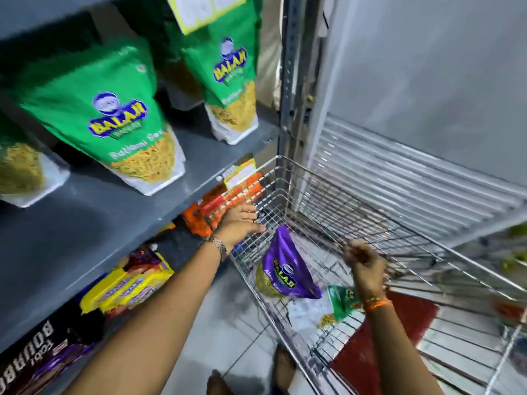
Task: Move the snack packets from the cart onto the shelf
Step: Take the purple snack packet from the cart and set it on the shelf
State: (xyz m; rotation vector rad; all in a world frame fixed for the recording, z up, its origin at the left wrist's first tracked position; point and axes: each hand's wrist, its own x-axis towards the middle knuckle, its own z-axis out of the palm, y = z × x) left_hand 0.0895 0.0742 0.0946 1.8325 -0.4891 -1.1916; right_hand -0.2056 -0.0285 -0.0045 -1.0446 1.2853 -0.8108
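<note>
A shop aisle with a pale tiled floor [222,332] runs between a grey metal shelf [94,212] on the left and a white louvred cabinet [399,172] at 2 o'clock. Nearest the camera, at 6 o'clock, the person's bare feet [281,366] stand on the tiles beside a wire cart [308,363].

Both forearms reach forward and down into the cart. The left hand [239,223], at 12 o'clock of the cart, lies palm down on the cart's far left rim with the fingers spread and loosely curved over the wire; a metal watch [220,246] sits on that wrist. The right hand [365,265] hangs inside the basket with its fingers bent downward; motion blur hides whether its grip is pinching anything. An orange thread band [376,305] circles that wrist.

Between the hands a purple snack packet [288,269] leans tilted against the cart's left wall. A green packet [340,302] lies on the cart floor, just at 7 o'clock of the right wrist.

Farther off, three green snack packets [114,115] stand upright on the shelf. Below, orange packets [228,203] and yellow packets [128,286] fill the lower tier.
</note>
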